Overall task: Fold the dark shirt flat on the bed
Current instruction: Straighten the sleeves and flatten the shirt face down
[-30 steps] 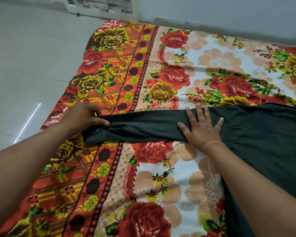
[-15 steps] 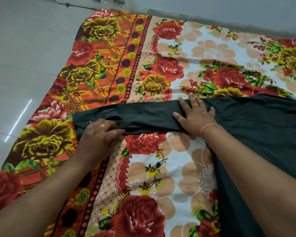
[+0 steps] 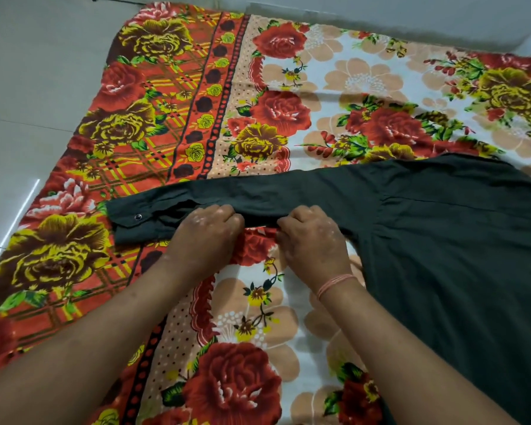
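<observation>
Covering most of the view, the bed wears a bright floral sheet, with pale floor along its left side. The dark shirt lies flat on the right part of the bed, and its sleeve stretches out to the left across the sheet. Both hands now sit close together at the sleeve's near edge, about midway along it. The left hand has moved rightward from the cuff end, and its curled fingers grip the edge of the cloth. The right hand, which half a second ago lay flat with spread fingers on the sleeve near the shoulder, has drawn back and also curls round the near edge. The cuff lies uncovered, showing a small snap. A thin thread band circles the right wrist.
</observation>
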